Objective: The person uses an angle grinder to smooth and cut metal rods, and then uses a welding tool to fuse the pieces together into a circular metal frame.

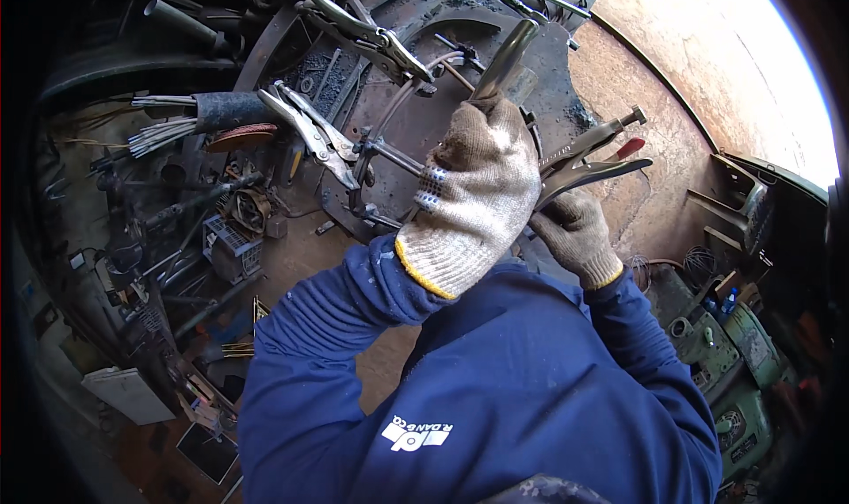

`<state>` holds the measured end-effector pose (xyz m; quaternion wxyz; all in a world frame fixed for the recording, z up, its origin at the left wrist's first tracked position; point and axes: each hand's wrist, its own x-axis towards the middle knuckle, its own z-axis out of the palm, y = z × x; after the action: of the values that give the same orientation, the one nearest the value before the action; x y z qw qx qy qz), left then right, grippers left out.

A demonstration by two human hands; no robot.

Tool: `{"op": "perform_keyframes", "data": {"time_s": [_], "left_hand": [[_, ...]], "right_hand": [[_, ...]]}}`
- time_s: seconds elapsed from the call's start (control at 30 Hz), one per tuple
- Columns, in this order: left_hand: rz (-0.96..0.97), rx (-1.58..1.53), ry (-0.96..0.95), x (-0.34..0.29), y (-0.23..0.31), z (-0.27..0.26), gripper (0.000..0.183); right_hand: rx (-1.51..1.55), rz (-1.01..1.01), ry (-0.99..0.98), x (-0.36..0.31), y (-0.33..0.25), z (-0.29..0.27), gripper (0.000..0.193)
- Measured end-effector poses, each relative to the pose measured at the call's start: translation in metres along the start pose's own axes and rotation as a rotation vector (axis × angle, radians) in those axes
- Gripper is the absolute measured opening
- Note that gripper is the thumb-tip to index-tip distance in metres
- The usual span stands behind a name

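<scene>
My left hand, in a knitted work glove with a yellow cuff, is closed around a shiny metal handle over the steel worktable. Lower and to the right is my gloved right hand, its fingers curled and partly hidden beneath locking pliers with a red release lever. What it grips, if anything, does not show. Left of my left hand, a bent metal-rod frame lies on the table. Two more locking pliers, one upper and one lower, clamp at this frame.
Welding rods stick out of a dark tube at the left. A plastic crate and scrap metal crowd the floor there. A green machine stands at the lower right, near a steel channel piece.
</scene>
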<state>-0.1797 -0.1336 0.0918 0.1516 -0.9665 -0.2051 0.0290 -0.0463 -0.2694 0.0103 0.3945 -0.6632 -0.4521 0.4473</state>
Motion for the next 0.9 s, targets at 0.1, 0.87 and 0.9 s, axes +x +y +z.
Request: {"op": "perform_keyframes", "data": {"time_s": [0.1,0.87,0.9], "left_hand": [[0.007,0.041,0.016,0.0,-0.001,-0.011,0.012],[0.206,0.196,0.016,0.019,-0.017,-0.02,0.036],[0.2,0.199,0.018,0.02,-0.016,-0.022,0.036]], "right_hand": [[0.059,0.009,0.004,-0.002,0.0,0.002,0.019],[0.53,0.095,0.182,-0.028,0.064,-0.026,0.029],[0.509,0.079,0.157,-0.026,0.062,-0.025,0.029]]}}
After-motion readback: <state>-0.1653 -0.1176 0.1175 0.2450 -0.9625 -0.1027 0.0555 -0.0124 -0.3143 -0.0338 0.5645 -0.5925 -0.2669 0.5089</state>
